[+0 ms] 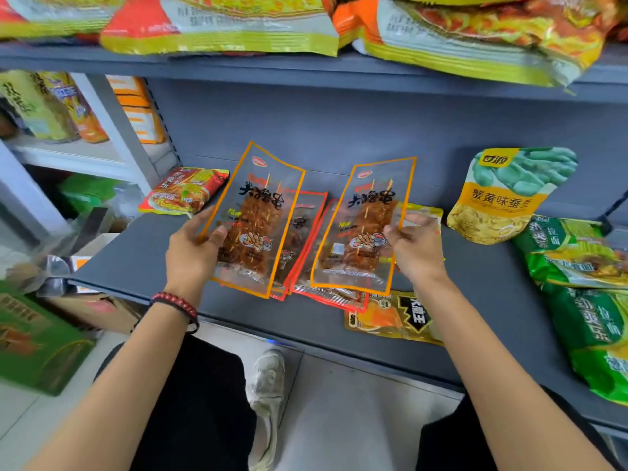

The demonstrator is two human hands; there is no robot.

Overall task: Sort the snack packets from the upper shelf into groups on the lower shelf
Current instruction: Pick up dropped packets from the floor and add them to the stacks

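**A:** What are the hands doing?

**B:** The left hand [192, 248] grips the left edge of an orange-bordered packet [253, 219], thumb on its front. The right hand [416, 248] pinches the right edge of a matching packet [363, 226]. Both packets are held tilted above the lower shelf [142, 260].

**A:** And beneath them?

**B:** Red-bordered packets [306, 232], fanned out. I cannot tell whether they lie on the shelf or are held too.

**A:** What else is on that shelf?

**B:** A yellow-black packet [397, 317] near the front edge, a yellow pouch [503, 198] standing against the back wall on the right, green packets [584, 266] stacked at the far right, and a red noodle packet [185, 190] at the back left.

**A:** And the upper shelf [306, 68]?

**B:** Large orange-and-yellow packets [238, 25] overhang its edge.
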